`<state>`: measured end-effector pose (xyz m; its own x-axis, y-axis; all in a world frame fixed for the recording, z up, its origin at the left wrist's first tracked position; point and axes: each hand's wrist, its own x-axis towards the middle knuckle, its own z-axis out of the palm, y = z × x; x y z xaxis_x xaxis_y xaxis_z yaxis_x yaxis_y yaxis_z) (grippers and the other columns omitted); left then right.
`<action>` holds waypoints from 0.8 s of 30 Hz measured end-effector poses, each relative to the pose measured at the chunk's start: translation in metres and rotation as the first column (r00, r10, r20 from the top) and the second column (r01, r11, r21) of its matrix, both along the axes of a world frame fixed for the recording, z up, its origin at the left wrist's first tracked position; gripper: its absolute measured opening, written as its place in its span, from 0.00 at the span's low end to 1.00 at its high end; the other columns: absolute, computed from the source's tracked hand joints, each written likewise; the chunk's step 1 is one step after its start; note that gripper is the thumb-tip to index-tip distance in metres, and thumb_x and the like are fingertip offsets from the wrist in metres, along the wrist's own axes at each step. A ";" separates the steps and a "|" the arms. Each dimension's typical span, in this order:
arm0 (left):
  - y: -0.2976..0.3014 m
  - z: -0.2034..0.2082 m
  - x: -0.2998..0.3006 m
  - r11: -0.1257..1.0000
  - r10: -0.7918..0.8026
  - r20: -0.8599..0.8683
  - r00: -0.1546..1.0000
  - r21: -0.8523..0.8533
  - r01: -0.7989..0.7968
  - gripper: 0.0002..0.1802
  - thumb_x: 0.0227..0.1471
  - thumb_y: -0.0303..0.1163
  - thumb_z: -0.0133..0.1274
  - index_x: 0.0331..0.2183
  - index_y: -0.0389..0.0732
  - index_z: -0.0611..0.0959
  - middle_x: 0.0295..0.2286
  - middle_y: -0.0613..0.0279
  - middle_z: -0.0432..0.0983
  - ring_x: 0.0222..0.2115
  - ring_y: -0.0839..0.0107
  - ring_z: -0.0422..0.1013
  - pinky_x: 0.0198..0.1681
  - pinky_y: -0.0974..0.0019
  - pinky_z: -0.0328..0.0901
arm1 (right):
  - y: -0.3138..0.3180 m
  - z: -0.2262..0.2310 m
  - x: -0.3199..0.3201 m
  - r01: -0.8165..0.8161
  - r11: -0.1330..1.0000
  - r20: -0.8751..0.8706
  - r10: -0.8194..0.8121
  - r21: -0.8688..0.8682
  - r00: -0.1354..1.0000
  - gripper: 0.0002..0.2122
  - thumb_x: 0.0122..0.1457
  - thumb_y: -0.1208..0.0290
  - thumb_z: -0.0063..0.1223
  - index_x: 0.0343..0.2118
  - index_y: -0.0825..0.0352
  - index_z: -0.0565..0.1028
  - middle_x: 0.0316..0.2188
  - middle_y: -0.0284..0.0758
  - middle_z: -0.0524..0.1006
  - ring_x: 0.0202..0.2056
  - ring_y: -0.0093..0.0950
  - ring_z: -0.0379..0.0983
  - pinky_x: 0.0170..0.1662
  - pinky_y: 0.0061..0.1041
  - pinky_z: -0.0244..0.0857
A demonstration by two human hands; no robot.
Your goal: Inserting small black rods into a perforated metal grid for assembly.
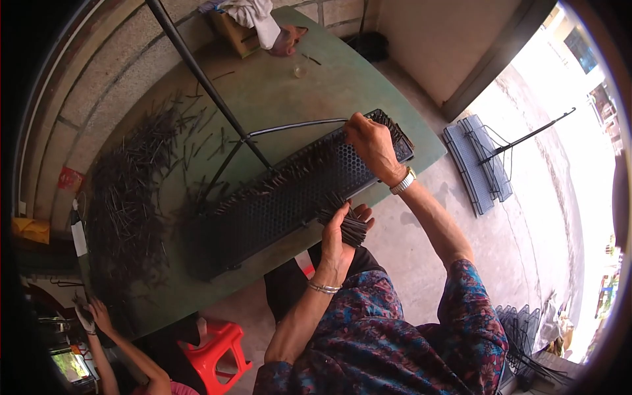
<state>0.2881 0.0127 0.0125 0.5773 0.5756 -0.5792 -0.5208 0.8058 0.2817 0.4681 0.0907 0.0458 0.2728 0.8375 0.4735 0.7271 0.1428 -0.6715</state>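
A long black tray-like frame (276, 217) with a honeycomb of holes lies slantwise across the green table. Short dark sticks fill its far rows and its right end, while many nearer holes show no sticks. My left hand (337, 240), at the near edge of the frame, is closed around a bundle of dark sticks (354, 232). Over the frame's right part, my right hand (372, 146) has its fingers bent together at the far rows; what they pinch is hidden. A black rod (207, 85) with a curved brace rises from the frame's far side.
Loose dark sticks (128, 197) are heaped on the table's (263, 99) left. A box (236, 31) with cloth stands at the back. Another rodded frame (477, 164) lies on the floor at right. Lower left are a red stool (217, 355) and a co-worker's hands (92, 316).
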 end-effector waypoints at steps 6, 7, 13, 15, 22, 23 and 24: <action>-0.002 -0.003 -0.002 0.998 -0.014 -0.024 1.000 0.059 0.016 0.09 0.58 0.35 0.52 0.39 0.41 0.77 0.29 0.61 0.76 0.30 0.71 0.72 0.44 0.54 0.71 | 0.004 0.006 -0.006 0.066 0.998 0.265 -0.066 0.009 0.962 0.04 0.55 0.72 0.55 0.32 0.63 0.74 0.30 0.38 0.71 0.29 0.37 0.72 0.30 0.34 0.66; -0.002 -0.002 -0.001 0.998 -0.016 -0.023 1.000 0.057 0.017 0.09 0.58 0.35 0.52 0.39 0.41 0.77 0.29 0.61 0.76 0.30 0.71 0.72 0.44 0.54 0.71 | 0.006 0.006 -0.003 0.046 0.999 0.289 -0.039 -0.016 0.957 0.04 0.55 0.71 0.55 0.32 0.63 0.75 0.32 0.38 0.71 0.30 0.36 0.72 0.30 0.34 0.66; -0.002 0.003 -0.002 0.992 0.007 -0.060 0.998 0.130 0.001 0.09 0.58 0.36 0.53 0.38 0.41 0.78 0.27 0.62 0.76 0.27 0.75 0.70 0.39 0.58 0.72 | 0.007 -0.005 -0.007 0.053 0.994 0.351 -0.015 -0.099 0.936 0.07 0.54 0.66 0.57 0.33 0.62 0.77 0.33 0.37 0.71 0.33 0.36 0.72 0.33 0.34 0.67; -0.002 0.004 -0.003 0.991 -0.009 -0.069 0.998 0.129 0.018 0.10 0.58 0.36 0.53 0.38 0.41 0.78 0.28 0.61 0.77 0.27 0.75 0.70 0.38 0.59 0.73 | 0.000 -0.002 -0.009 0.100 0.993 0.308 -0.077 -0.060 0.948 0.08 0.55 0.66 0.57 0.34 0.62 0.77 0.34 0.37 0.71 0.34 0.36 0.72 0.34 0.34 0.67; -0.001 0.005 -0.007 0.982 0.012 -0.124 0.992 0.189 0.012 0.12 0.57 0.36 0.54 0.40 0.40 0.78 0.31 0.59 0.78 0.28 0.74 0.72 0.36 0.60 0.73 | -0.056 0.024 -0.019 -0.361 0.847 -0.237 0.287 -0.390 0.928 0.11 0.58 0.67 0.56 0.36 0.70 0.76 0.22 0.36 0.77 0.24 0.21 0.74 0.28 0.24 0.67; -0.001 0.006 -0.007 0.981 0.025 -0.116 0.993 0.194 -0.002 0.13 0.56 0.35 0.55 0.41 0.39 0.78 0.32 0.58 0.78 0.28 0.72 0.73 0.34 0.60 0.73 | -0.061 0.024 -0.024 -0.378 0.829 -0.285 0.276 -0.412 0.918 0.09 0.57 0.68 0.55 0.34 0.70 0.76 0.24 0.38 0.78 0.25 0.26 0.75 0.29 0.26 0.68; -0.001 0.008 -0.005 0.980 0.037 -0.107 0.994 0.201 -0.015 0.13 0.55 0.33 0.56 0.41 0.38 0.78 0.33 0.56 0.79 0.29 0.71 0.74 0.32 0.60 0.74 | -0.064 0.027 -0.026 -0.394 0.811 -0.331 0.264 -0.432 0.906 0.08 0.57 0.69 0.54 0.33 0.69 0.77 0.26 0.41 0.79 0.27 0.31 0.77 0.31 0.29 0.68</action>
<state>0.2827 0.0119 0.0202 0.4998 0.6999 -0.5101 -0.4983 0.7141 0.4916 0.4416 0.0269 0.0723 -0.0099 0.9985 -0.0544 0.4987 -0.0422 -0.8658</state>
